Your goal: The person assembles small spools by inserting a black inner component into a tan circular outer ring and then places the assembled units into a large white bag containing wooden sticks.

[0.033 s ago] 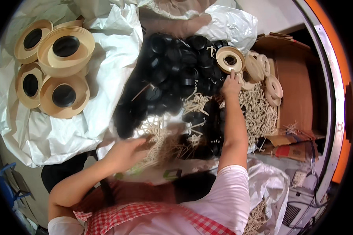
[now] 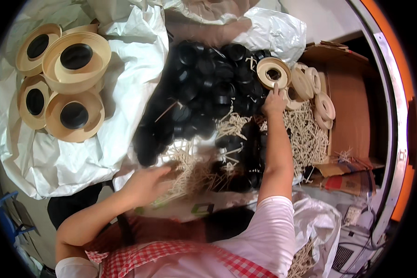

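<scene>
My right hand (image 2: 274,101) reaches to the near rim of a beige round ring (image 2: 273,73) with a hole in its middle. The index finger lies on that rim, and the other fingers curl beneath it, partly hidden. Over a heap of thin beige sticks (image 2: 185,169) hovers my left hand (image 2: 148,186), fingers stretched toward the right and a little blurred; I see nothing held in it. Many black round caps (image 2: 204,69) lie piled between and beyond the hands. More beige rings (image 2: 302,84) lean together just right of the one I touch.
On white plastic sheeting (image 2: 129,92) at the left stand several beige bowls (image 2: 76,60) with black discs in their centres. An open cardboard box (image 2: 350,106) is on the right, beside more thin sticks (image 2: 306,139). An orange-edged frame (image 2: 403,185) borders the far right.
The whole view has shifted very slightly. My right hand stays at the beige ring, and my left hand remains over the sticks with hardly any movement.
</scene>
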Demonstrator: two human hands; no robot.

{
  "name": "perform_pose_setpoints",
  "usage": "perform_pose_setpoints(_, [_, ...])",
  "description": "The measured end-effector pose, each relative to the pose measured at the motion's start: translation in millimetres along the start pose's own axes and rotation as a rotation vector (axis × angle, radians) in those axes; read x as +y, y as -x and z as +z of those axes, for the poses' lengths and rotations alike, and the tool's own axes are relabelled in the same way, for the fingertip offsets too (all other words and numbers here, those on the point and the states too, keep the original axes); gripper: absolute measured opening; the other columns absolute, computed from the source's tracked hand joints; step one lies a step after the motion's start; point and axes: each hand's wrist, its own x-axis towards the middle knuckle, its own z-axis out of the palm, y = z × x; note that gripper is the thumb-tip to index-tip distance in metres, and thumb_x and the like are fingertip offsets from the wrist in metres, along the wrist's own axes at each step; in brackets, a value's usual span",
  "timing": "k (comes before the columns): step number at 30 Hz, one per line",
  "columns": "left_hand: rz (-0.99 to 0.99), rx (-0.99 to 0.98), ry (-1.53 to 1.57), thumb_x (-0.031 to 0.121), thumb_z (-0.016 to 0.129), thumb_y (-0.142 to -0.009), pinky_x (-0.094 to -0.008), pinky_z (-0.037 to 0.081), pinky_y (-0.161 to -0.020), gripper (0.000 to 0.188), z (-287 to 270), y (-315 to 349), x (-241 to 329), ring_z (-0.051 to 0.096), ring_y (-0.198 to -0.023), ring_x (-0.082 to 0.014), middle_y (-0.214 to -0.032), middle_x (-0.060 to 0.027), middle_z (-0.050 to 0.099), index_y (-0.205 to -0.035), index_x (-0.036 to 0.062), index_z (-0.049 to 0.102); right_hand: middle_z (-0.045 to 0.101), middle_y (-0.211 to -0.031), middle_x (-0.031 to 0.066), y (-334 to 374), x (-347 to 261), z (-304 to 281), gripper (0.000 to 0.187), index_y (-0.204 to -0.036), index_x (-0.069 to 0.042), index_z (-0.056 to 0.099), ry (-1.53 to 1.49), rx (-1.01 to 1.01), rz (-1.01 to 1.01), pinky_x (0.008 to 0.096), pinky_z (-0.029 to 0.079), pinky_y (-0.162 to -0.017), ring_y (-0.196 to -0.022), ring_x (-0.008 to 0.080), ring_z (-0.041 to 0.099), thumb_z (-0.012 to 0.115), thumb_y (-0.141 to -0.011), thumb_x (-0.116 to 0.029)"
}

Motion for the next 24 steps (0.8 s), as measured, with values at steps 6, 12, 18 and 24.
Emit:
perform_pose_setpoints(6, [0.036,-0.038,-0.059,0.024,0.062,-0.084,-0.0357,0.049,-0.079,0.046,7,-10,-2,0.062,-0.092,-0.0316,-0.105,-0.0209,0.062,-0.123,0.0017,0.051,0.041,-0.128,0.0035,-14,9,19,0.050,-0.120,-0.008,0.051,-0.016,0.030,-0.038,0.0440,0.041,-0.089,-0.116,0.0249,0.043,0.067,-0.073,-0.018])
perform_pose_setpoints(12, [-0.028,0.308,0.538,0.018,0.067,-0.083,-0.0347,0.039,-0.095,0.066,19,-27,1,0.050,-0.111,-0.0198,-0.126,-0.0152,0.049,-0.137,0.0048,0.032,0.047,-0.120,0.0129,115,-30,-41,0.060,-0.117,-0.003,0.049,-1.052,0.434,-0.334,0.0427,0.040,-0.092,-0.111,0.0305,0.047,0.072,-0.064,-0.018])
perform_pose_setpoints(18, [-0.052,0.268,1.125,0.021,0.072,-0.076,-0.0350,0.043,-0.093,0.060,-17,-20,32,0.054,-0.107,-0.0188,-0.116,-0.0108,0.055,-0.125,-0.0005,0.045,0.047,-0.121,0.0154,263,-86,-120,0.064,-0.120,-0.004,0.047,-1.258,0.105,-1.131,0.0423,0.036,-0.097,-0.113,0.0334,0.046,0.074,-0.063,-0.015])
perform_pose_setpoints(24, [0.297,0.348,0.861,0.015,0.072,-0.068,-0.0331,0.043,-0.092,0.074,-25,-5,47,0.050,-0.109,-0.0184,-0.117,-0.0108,0.052,-0.133,0.0020,0.038,0.040,-0.129,0.0145,265,-72,-144,0.064,-0.135,-0.002,0.034,-1.789,-0.032,-0.438,0.0369,0.041,-0.095,-0.111,0.0259,0.050,0.062,-0.078,-0.012])
